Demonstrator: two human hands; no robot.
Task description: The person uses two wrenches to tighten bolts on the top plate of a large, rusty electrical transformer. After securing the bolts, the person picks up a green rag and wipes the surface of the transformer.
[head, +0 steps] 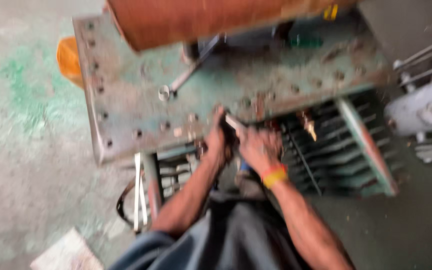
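Note:
The picture is blurred by motion. My left hand (216,142) and my right hand (257,146) are close together at the near edge of a worn green metal plate (136,95) studded with bolts. Between them sits a short pale metal tool or part (234,123); my right hand's fingers curl around its lower end, and my left hand presses against it from the left. What exactly the part is I cannot tell. A red and yellow band (274,175) circles my right wrist.
A rusty brown cylinder (201,17) lies across the plate's far side. A ring spanner (183,80) rests on the plate. Green slatted framework (346,145) lies under the plate at right. An orange object (68,60) sits at left, grey machinery (426,110) at right, concrete floor around.

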